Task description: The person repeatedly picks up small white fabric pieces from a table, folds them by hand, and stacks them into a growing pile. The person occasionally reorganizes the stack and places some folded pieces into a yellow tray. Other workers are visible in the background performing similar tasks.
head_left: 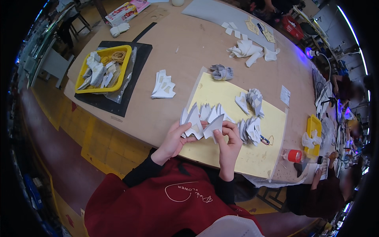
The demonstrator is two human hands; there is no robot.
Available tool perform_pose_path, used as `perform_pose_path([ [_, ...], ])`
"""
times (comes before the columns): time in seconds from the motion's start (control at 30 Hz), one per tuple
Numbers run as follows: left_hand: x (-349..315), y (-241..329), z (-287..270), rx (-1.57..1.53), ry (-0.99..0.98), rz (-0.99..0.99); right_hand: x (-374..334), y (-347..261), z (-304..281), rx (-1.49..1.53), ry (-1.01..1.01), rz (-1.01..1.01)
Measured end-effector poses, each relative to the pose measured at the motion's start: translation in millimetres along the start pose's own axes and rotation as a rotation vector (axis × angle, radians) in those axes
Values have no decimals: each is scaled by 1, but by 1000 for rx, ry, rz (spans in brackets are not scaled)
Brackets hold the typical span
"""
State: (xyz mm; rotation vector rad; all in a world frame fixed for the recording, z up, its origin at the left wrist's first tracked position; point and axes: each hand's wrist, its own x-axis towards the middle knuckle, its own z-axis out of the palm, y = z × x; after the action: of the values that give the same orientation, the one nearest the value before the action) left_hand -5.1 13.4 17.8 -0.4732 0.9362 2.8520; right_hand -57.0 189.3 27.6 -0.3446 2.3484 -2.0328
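My left hand [173,139] is closed on a small stack of white cut pieces [194,123] with pointed tops and notched lower edges. Pinched between the thumb and fingers of my right hand [229,146] is a single white piece [213,126] of similar look, just right of the stack. More white pieces [211,110] stand right behind my hands. A fanned bundle of pieces [249,130] lies beyond my right hand on the yellow sheet [252,160], with a blue-and-black tool [264,140] beside it. Farther back are another bundle [255,101] and a greyish bundle [222,72].
At the left, a yellow tray [125,65] with pieces and rubber bands sits on a black mat [139,59]. Loose pieces [163,84] lie between mat and sheet. Right: a red-labelled bottle [294,155] and a yellow basket [314,123]. White scraps [244,49] lie far back. People sit at the right.
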Motion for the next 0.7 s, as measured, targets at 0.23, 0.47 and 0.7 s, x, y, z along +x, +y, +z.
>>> perform_pose_path([
  [0.23,6,-13,-2,198,118,69,-6,-4,11,-16,-16,43],
  [0.47,5,-11,-6,236,124,101,-6,-6,12,-127,-33,36],
  [0.7,5,-10,0,205,129,123,-7,-2,10,-92,-40,56],
])
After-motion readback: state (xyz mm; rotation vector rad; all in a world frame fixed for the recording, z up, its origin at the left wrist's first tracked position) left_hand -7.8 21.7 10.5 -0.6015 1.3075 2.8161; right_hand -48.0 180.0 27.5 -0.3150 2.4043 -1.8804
